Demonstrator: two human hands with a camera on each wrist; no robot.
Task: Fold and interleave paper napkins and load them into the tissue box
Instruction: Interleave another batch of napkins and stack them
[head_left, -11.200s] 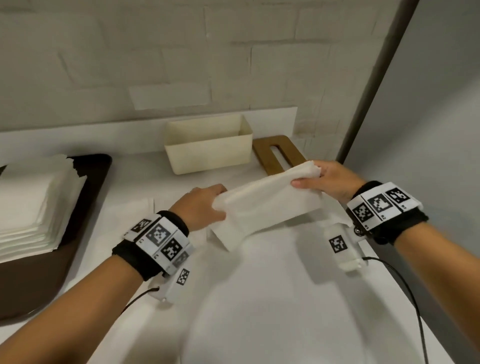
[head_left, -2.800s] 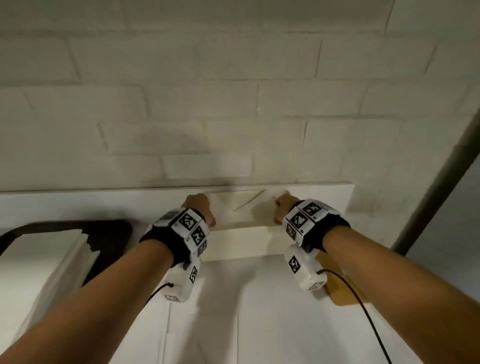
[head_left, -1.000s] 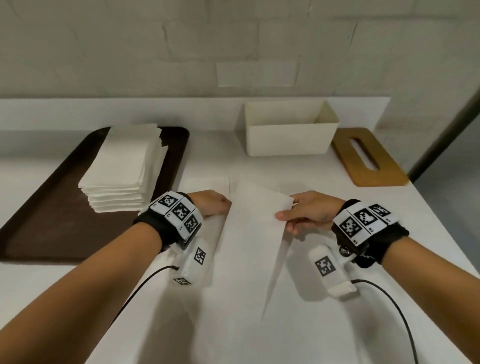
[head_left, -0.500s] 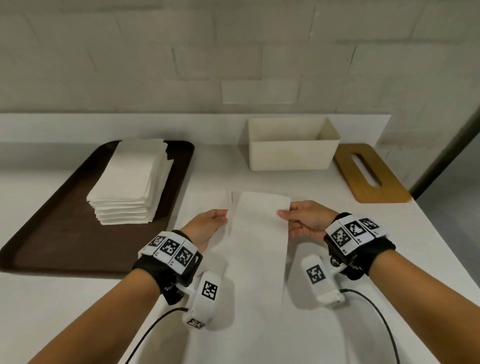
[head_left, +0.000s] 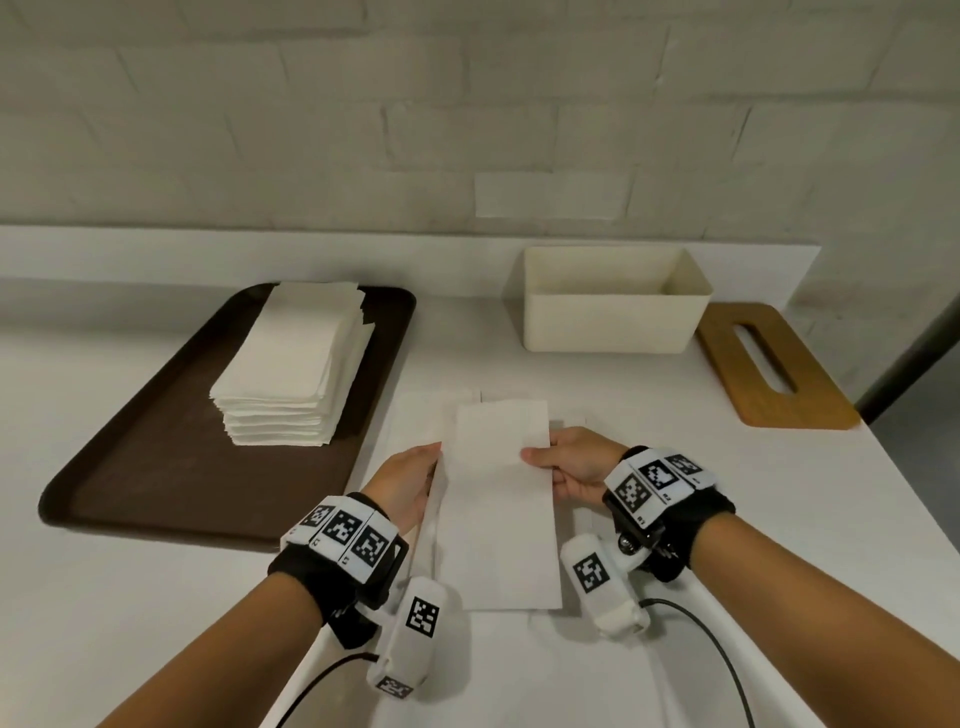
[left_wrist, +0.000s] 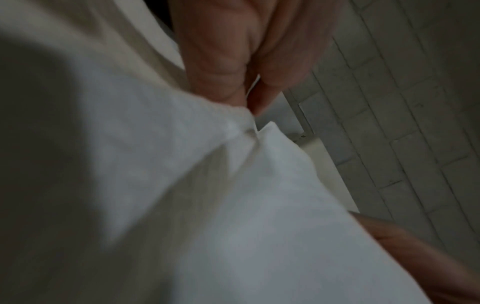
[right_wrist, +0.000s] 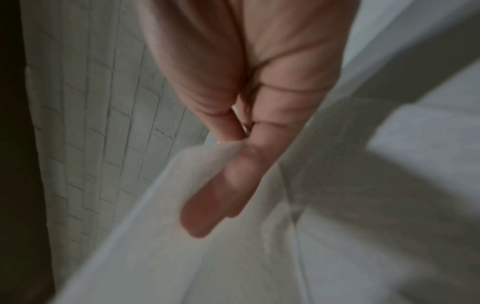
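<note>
A long white napkin (head_left: 501, 499) is held over the counter between both hands, above other napkins lying flat. My left hand (head_left: 410, 483) pinches its left edge, seen close in the left wrist view, where the napkin (left_wrist: 233, 185) bunches under thumb and finger. My right hand (head_left: 566, 460) pinches the right edge, thumb on top; the right wrist view shows the thumb over the napkin (right_wrist: 182, 226). The open cream tissue box (head_left: 613, 322) stands at the back, looking empty. Its wooden slotted lid (head_left: 769, 364) lies to its right.
A dark brown tray (head_left: 130, 457) at the left carries a stack of folded napkins (head_left: 291, 364). The white brick wall and a low ledge (head_left: 208, 254) run behind. The counter's right edge lies near the lid. Cables trail from both wrist cameras.
Both hands have drawn the napkin toward me and squared it over the flat napkins; one second ago it hung slanted. The view has dropped lower over the counter.
</note>
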